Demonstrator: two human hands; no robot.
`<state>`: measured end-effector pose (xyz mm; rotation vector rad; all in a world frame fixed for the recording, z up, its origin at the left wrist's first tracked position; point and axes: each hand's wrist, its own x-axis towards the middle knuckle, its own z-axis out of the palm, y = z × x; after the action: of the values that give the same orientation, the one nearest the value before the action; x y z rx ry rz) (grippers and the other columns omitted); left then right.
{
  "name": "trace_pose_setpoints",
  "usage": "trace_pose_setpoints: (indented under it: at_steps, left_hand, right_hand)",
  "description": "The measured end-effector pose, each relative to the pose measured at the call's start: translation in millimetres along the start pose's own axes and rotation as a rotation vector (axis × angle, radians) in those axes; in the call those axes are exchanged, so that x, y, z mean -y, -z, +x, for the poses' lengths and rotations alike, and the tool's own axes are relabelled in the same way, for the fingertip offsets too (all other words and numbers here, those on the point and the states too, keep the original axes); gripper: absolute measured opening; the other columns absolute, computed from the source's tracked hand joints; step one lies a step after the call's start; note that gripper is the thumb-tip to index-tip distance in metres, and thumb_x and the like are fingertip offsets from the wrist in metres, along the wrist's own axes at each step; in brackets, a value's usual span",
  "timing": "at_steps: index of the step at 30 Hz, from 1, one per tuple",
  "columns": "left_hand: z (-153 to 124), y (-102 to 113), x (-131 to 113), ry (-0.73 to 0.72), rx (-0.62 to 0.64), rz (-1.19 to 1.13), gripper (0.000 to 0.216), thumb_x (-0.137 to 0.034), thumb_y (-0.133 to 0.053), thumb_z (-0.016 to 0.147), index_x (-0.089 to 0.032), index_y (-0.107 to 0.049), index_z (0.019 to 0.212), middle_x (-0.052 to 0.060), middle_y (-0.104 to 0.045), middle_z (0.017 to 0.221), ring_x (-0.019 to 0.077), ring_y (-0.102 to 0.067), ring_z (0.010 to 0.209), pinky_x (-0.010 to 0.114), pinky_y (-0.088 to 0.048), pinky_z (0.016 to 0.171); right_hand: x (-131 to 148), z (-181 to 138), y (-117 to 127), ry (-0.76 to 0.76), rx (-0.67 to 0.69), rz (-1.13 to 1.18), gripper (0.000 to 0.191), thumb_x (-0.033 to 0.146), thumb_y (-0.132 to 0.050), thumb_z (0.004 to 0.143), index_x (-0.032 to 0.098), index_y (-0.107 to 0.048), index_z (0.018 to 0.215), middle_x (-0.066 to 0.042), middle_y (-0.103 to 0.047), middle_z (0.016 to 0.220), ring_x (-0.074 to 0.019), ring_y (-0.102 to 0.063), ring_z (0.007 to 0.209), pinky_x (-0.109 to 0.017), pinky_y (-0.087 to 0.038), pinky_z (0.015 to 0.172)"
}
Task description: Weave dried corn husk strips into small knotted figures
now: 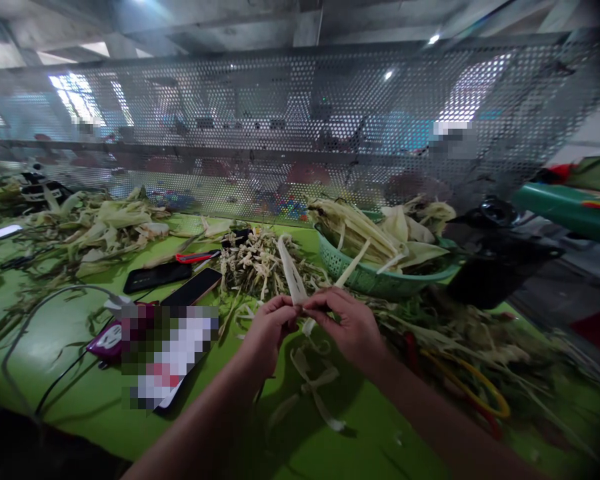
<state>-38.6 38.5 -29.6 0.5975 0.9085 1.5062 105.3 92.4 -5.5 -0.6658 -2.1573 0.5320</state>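
Both my hands meet over the green table (130, 407), pinching one pale strip of corn husk (291, 270) that stands upright between them. My left hand (270, 330) grips the strip's base from the left with closed fingers. My right hand (347, 323) pinches the same spot from the right. Loose husk scraps (315, 387) lie on the table just below my hands. Behind them sits a heap of cut husk pieces (260, 263).
A green plastic basket (375, 277) full of husks stands at the back right. Two phones (175, 280) and a red-handled cutter (196, 257) lie left of centre. A husk pile (110, 223) fills the far left. A perforated metal screen (280, 120) backs the table.
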Motion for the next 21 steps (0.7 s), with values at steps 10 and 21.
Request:
trace_pose_setpoints:
  at_steps: [10, 21]
  left_hand:
    - [-2.8, -2.4, -2.4, -0.127, 0.023, 0.22, 0.015, -0.027, -0.067, 0.068, -0.014, -0.06, 0.066, -0.001, -0.054, 0.064, 0.0081, -0.043, 0.059, 0.021, -0.033, 0.059]
    - [2.8, 1.3, 4.6, -0.004, -0.017, -0.039, 0.012, -0.019, -0.066, 0.065, -0.016, -0.055, 0.06, -0.003, -0.05, 0.059, 0.0063, -0.038, 0.054, 0.019, -0.032, 0.056]
  right_hand:
    - [-0.9, -0.3, 0.3, -0.143, -0.042, 0.016, 0.006, 0.028, -0.059, 0.083, 0.024, -0.059, 0.078, -0.002, -0.061, 0.077, -0.0171, -0.059, 0.072, -0.029, -0.048, 0.065]
    - [-5.4, -2.4, -2.2, 0.088, -0.02, 0.014, 0.01, 0.023, -0.058, 0.086, 0.023, -0.067, 0.091, -0.003, -0.067, 0.087, -0.0168, -0.062, 0.083, -0.029, -0.05, 0.075]
